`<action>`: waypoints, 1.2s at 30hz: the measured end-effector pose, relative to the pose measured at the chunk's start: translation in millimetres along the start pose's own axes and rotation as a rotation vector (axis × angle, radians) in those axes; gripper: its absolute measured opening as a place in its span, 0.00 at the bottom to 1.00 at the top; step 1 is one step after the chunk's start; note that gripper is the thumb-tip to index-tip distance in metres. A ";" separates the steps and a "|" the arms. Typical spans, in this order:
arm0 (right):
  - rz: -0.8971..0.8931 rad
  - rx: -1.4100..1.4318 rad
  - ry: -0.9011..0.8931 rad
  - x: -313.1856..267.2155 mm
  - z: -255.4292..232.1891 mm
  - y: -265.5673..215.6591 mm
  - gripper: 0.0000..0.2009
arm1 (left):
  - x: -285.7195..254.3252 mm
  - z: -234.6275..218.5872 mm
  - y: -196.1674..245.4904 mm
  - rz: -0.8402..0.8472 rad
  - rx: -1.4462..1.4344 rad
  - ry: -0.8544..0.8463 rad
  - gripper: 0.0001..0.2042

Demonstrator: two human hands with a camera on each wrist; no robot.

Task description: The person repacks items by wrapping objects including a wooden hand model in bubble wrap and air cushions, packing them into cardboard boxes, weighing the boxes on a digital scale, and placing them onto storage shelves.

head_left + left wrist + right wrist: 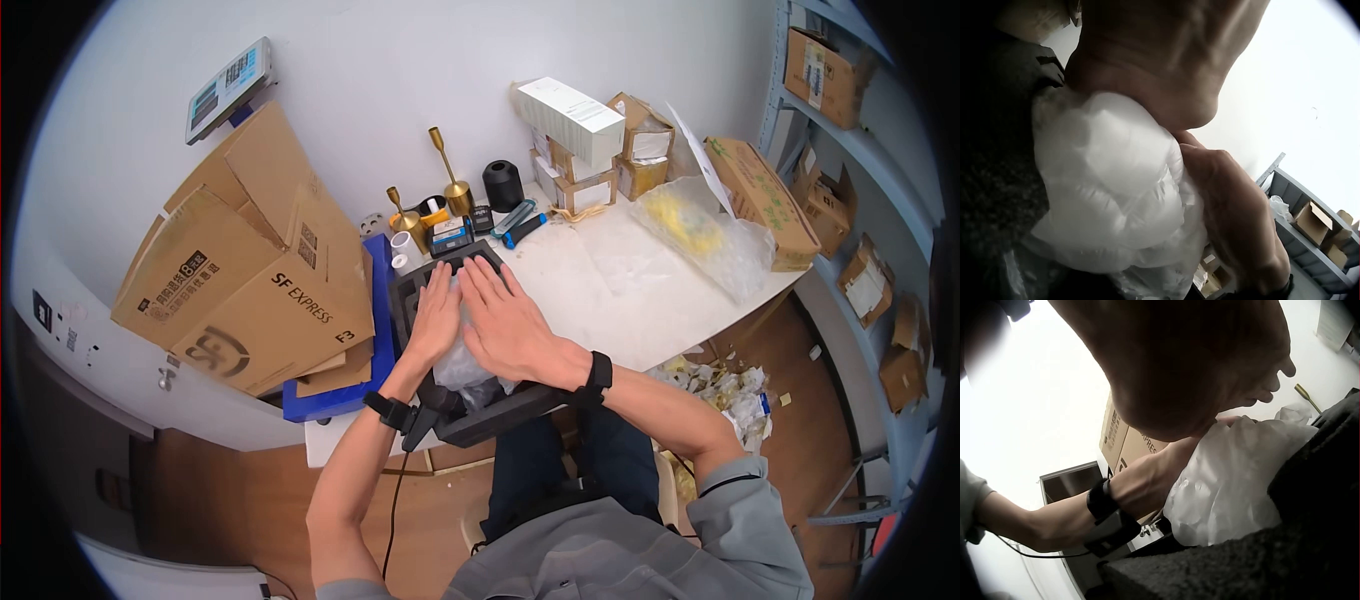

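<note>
My left hand [434,322] and right hand [512,328] lie with fingers straight, palms down, on a bundle of clear inflated plastic packaging [463,371]. The bundle bulges up inside a black foam box [500,419] at the table's near edge. In the left wrist view the puffy plastic [1110,181] sits right under the palms. From the right wrist, the plastic [1229,487] rises above the dark foam edge [1210,565]. The fingertips of both hands reach toward the box's far wall. Whatever lies beneath the plastic is hidden.
An open SF Express carton [265,300] stands at the left by a blue box [382,340]. Behind the foam box are gold candlesticks [458,196], a black cylinder [502,186] and a blue-handled knife [525,232]. Small boxes [588,192] and a plastic bag [705,235] sit farther right.
</note>
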State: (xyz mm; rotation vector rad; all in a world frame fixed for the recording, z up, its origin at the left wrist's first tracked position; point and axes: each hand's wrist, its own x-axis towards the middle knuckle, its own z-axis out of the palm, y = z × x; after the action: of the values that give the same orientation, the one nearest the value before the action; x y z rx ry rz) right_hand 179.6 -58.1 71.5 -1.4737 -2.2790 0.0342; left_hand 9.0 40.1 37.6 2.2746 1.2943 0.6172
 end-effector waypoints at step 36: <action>-0.368 0.154 -0.207 26.6 -11.1 40.7 0.36 | -95.5 -27.1 30.2 0.147 -0.171 0.100 0.27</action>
State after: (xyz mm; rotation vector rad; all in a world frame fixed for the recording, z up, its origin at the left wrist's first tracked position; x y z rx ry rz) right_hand 209.7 -19.3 80.6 -0.9974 -2.6137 0.2574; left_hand -30.3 -52.8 61.6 2.2349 1.0793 0.8689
